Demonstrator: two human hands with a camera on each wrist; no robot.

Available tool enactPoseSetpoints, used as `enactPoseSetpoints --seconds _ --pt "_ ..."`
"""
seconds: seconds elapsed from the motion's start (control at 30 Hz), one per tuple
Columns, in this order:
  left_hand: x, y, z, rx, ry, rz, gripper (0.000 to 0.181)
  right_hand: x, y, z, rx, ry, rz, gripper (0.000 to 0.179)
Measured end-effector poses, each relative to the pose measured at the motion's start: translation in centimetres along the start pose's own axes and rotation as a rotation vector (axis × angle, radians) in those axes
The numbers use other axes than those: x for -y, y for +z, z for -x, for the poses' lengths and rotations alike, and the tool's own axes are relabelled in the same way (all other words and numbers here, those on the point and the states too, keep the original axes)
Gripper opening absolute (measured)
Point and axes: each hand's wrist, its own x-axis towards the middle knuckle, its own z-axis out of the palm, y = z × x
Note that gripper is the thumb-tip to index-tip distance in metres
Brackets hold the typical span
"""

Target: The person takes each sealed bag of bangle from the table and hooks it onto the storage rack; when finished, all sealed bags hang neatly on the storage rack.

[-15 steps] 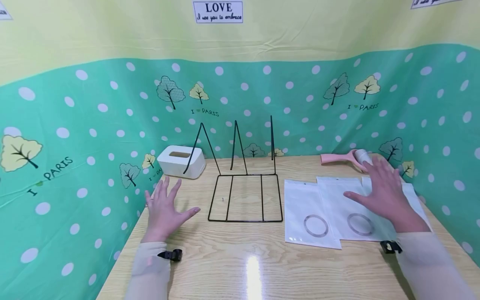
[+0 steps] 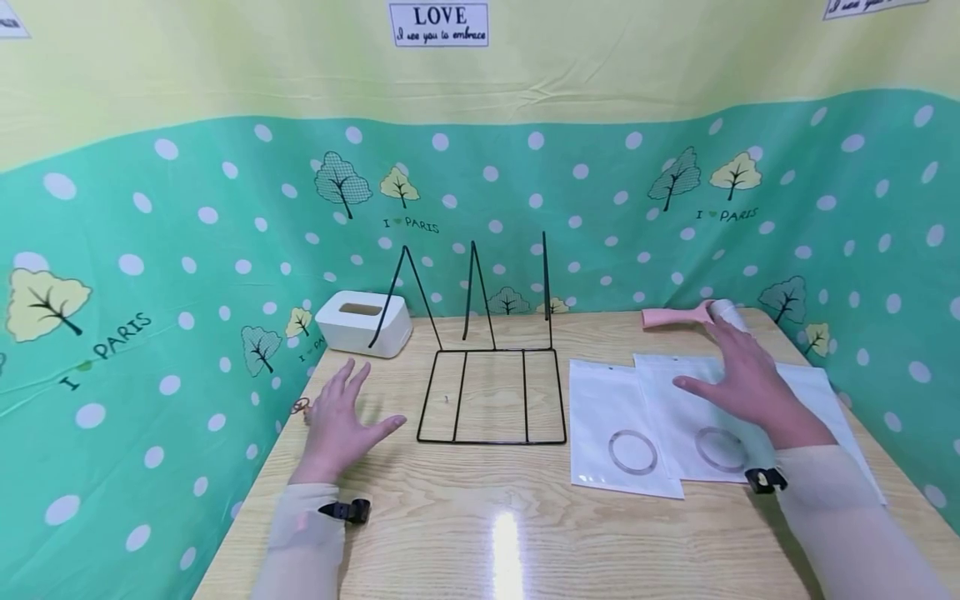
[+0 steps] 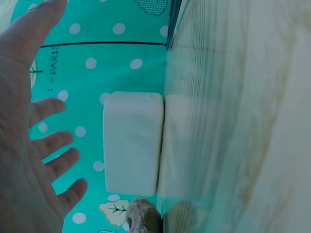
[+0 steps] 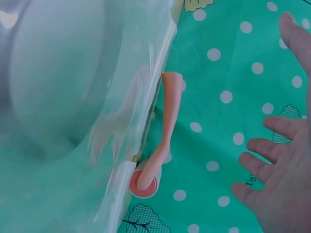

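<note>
At far left hangs a green polka-dot cloth (image 2: 150,267) printed with trees, which also runs behind and to the right of the wooden table (image 2: 420,517). By the table's left edge sits a small reddish-brown object (image 2: 300,406), partly hidden; what it is I cannot tell. Just right of it is the left hand (image 2: 339,429), fingers spread and thumb pointing right, holding nothing. A black strap (image 2: 348,510) circles that wrist over a pale sleeve (image 2: 303,533).

On the far side of the left hand, apart from its fingers, a white tissue box (image 2: 363,325) stands near the cloth, its slot facing up. A black wire rack (image 2: 492,350) comes next, in the middle of the table, its base flat and its bent dividers upright at the far side, the left one partly in front of the tissue box.

To the right, white flat bags (image 2: 600,408) lie overlapping; the left and middle ones each show a grey ring (image 2: 636,472). The right hand (image 2: 750,379) is over the bags, fingers spread and grasping nothing. Beyond it, at the far right of the table, lies a pink-handled lint roller (image 2: 675,317), its white roll partly behind the fingers in the head view but well apart from them in the right wrist view
</note>
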Motion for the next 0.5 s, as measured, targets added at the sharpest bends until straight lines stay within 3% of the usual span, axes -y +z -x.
enactPoseSetpoints --seconds 0.23,0.5 --pt "0.0 0.3 0.0 0.048 -0.008 0.053 0.114 0.5 0.6 -1.1 0.066 0.062 -0.024 0.127" --pt "-0.2 0.4 0.2 0.110 -0.028 0.095 0.113 0.9 1.3 -2.6 0.099 0.064 -0.046 0.118"
